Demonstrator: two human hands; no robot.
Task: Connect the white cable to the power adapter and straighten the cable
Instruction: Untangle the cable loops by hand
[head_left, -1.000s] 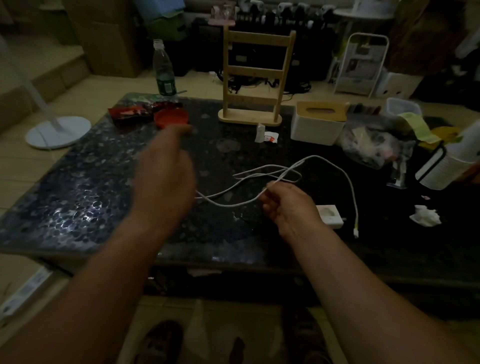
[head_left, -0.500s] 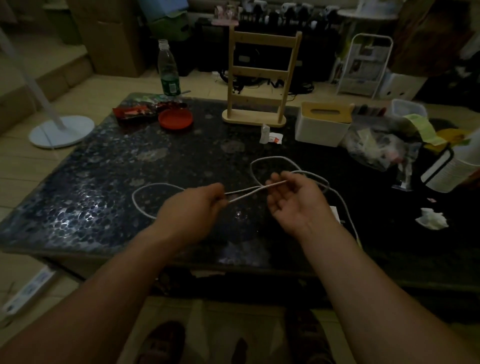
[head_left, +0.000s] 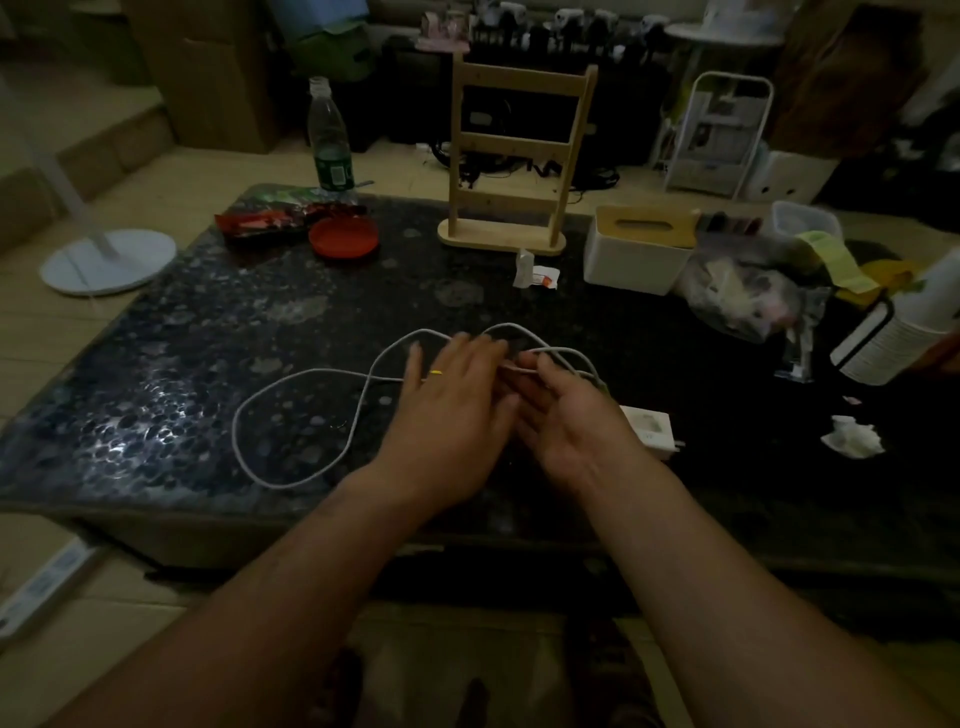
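Two bare hands meet over the middle of the dark speckled worktop (head_left: 156, 374), and around them sit the containers: a white box with a slotted wooden lid (head_left: 636, 249) at the far right, closed so its contents stay hidden; a clear plastic bag (head_left: 748, 291) just beside it, stuffed with pale, crumpled items too blurred to name; a clear tub (head_left: 805, 221) behind the bag, contents unreadable; a shallow red dish (head_left: 343, 237) at the far left that looks bare inside; and a plastic bottle (head_left: 328, 143) with a green label standing past the far edge. Now to the action: the white cable (head_left: 291, 384) sprawls in a loose figure-eight, one big loop lying on the worktop to the left of the hands, a smaller loop arching just beyond the fingertips. The left hand (head_left: 452, 415) lies palm down with fingers spread over the crossing point, a yellow ring showing; its grip is open and flat, with no visible pinch. The right hand (head_left: 571, 415) has finger and thumb pressed together on a strand of the cable right by the left fingertips. The power adapter (head_left: 649, 426), white and boxy, rests on the worktop just right of the right wrist, with no cable visibly plugged in.
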